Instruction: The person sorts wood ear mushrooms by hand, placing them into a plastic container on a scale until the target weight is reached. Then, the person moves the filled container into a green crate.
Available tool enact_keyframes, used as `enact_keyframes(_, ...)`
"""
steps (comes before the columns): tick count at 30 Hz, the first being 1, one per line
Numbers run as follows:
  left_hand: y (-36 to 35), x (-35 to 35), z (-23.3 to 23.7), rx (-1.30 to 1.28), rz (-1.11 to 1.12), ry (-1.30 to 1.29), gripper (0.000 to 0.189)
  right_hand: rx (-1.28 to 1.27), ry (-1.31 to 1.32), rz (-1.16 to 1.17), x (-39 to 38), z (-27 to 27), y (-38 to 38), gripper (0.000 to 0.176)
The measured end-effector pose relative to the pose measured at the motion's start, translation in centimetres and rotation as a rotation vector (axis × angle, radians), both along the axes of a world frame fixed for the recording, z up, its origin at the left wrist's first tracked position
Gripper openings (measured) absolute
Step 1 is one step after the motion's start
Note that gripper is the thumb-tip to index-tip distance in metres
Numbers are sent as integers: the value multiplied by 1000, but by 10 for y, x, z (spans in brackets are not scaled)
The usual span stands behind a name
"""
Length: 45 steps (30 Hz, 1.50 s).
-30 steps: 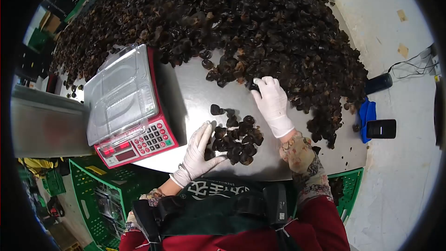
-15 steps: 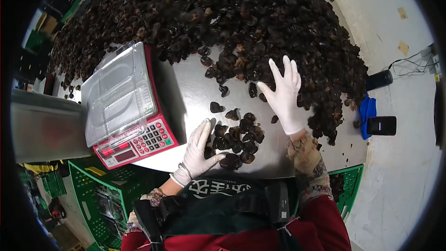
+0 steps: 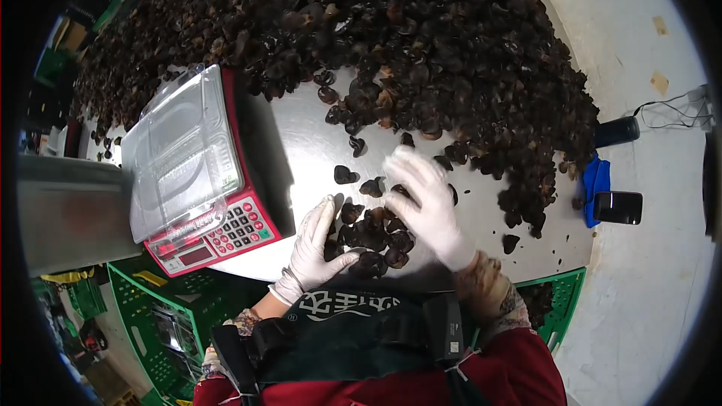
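In the head view a small cluster of dark, curled wood ear mushrooms (image 3: 370, 234) lies on the metal table (image 3: 312, 131) near its front edge. My gloved left hand (image 3: 310, 252) rests at the cluster's left side, thumb spread from the straight fingers. Over the cluster's upper right is my gloved right hand (image 3: 430, 207), fingers stretched out and slightly blurred; its palm side is hidden. A few loose mushrooms (image 3: 345, 174) lie just above the cluster. Beyond them a large heap of mushrooms (image 3: 421, 53) covers the back of the table.
A red electronic scale (image 3: 242, 227) with a clear plastic tray (image 3: 184, 146) on it stands left. Green crates (image 3: 150, 316) sit below the table edge. At the right are a phone (image 3: 618, 207), a blue item (image 3: 596, 179) and a dark cylinder (image 3: 617, 131).
My right hand has moved from the heap's edge down and left to the small cluster. My left hand stays beside it. Some mushrooms at the heap's near edge have shifted.
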<state>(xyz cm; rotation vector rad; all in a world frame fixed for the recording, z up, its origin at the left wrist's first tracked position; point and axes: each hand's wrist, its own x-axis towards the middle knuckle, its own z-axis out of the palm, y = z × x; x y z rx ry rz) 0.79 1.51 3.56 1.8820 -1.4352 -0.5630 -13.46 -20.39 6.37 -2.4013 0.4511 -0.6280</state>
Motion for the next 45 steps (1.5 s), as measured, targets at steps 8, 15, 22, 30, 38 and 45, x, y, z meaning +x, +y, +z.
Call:
enact_keyframes(8, 0, -1, -2, 9, 8, 13, 108, -515, 153, -262, 45, -32, -85, 37)
enact_keyframes(15, -2, -1, -1, -37, 26, 9, 103, -78, 9, -194, 5, -16, -48, 18)
enact_keyframes(22, -1, -4, 4, -21, 41, 17, 101, -553, 85, -159, 39, -20, -73, 31)
enact_keyframes(30, 0, -3, 3, -28, 45, 32, 100, 362, 7, 39, -10, 16, -42, 29)
enact_keyframes(38, -2, -3, 3, -18, 47, 7, 100, -204, 197, -184, -28, -5, -37, 38)
enact_keyframes(45, 0, -4, 0, -18, 46, -7, 101, -167, 85, -105, -29, 0, -37, 28)
